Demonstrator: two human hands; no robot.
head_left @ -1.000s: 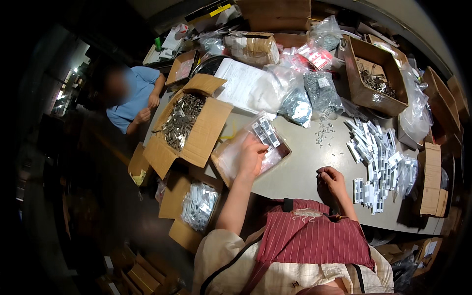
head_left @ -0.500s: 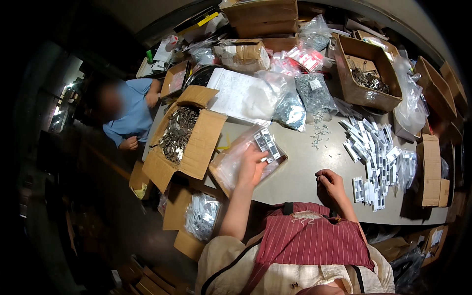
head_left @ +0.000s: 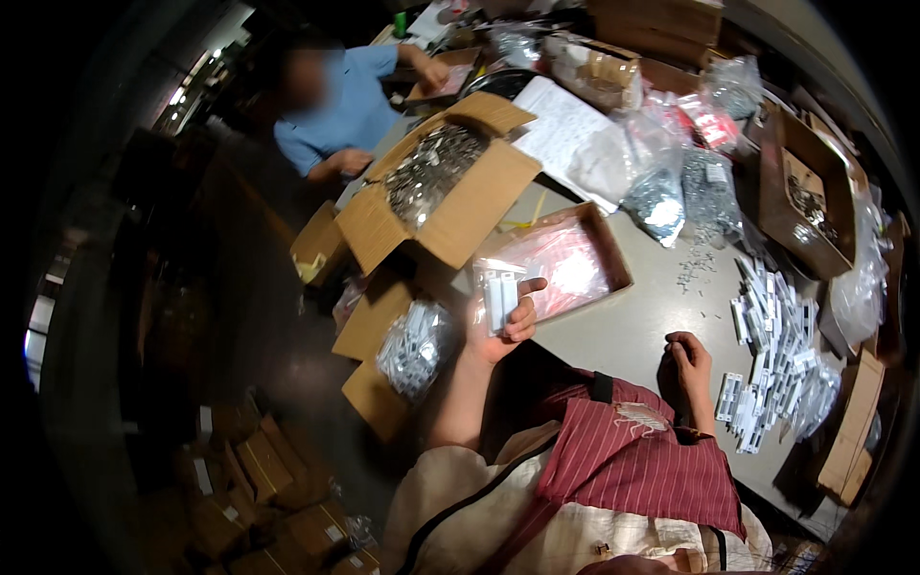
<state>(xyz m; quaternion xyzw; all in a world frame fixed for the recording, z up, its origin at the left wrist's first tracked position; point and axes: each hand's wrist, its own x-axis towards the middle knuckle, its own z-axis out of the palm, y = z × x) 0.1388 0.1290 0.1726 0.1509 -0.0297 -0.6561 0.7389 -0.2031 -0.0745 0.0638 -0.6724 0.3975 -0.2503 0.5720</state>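
Note:
In my left hand (head_left: 516,324), over the near left edge of a shallow carton (head_left: 613,240), is a clear bag of two white plastic pieces (head_left: 500,302). My thumb and fingers close round the bag's side, and the index finger sticks out. Crinkled clear plastic bags (head_left: 570,264) with a pinkish tint fill that carton. Near the table's front edge rests my right hand (head_left: 690,364), its fingers curled together and nothing visible in them. To its right lies a heap of white and grey plastic pieces (head_left: 767,359), with some black slots showing.
A large open carton (head_left: 484,201) of small metal parts stands at left. Below it, another carton (head_left: 369,398) holds a bag of white pieces (head_left: 414,347). Bags of small hardware (head_left: 709,187) and loose screws (head_left: 700,264) lie beyond. A person in blue (head_left: 345,105) works at far left.
My left hand has moved from the carton's right side to its near left edge, turning the pieces so their plain sides show. The whole view has shifted and tilted. My right hand stays by the table edge.

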